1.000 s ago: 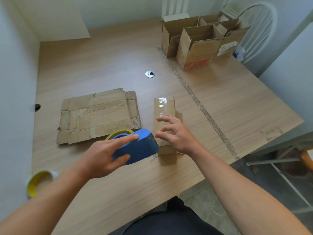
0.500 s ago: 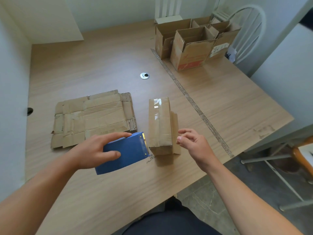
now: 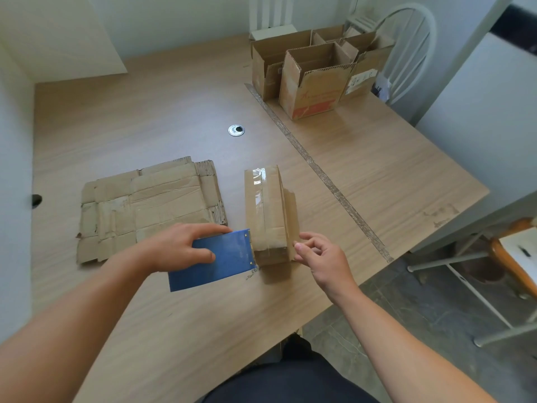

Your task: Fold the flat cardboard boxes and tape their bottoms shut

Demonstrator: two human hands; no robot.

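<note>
A small folded cardboard box (image 3: 266, 210) stands bottom-up near the table's front edge, with clear tape running along its top seam. My left hand (image 3: 180, 248) grips a blue tape dispenser (image 3: 215, 264), whose front end touches the box's near left corner. My right hand (image 3: 319, 257) hovers just right of the box's near end, fingers loosely curled and holding nothing. A stack of flat cardboard boxes (image 3: 148, 205) lies to the left of the box.
Several folded open-topped boxes (image 3: 313, 71) stand at the back right of the wooden table (image 3: 145, 117). A tape strip (image 3: 319, 173) runs across the tabletop. A white chair (image 3: 412, 45) stands behind the boxes, another chair (image 3: 511, 257) at the right.
My right hand has lifted off the box top and moved to its right near end. The dispenser has tilted down flat against the box's near corner. The view has shifted.
</note>
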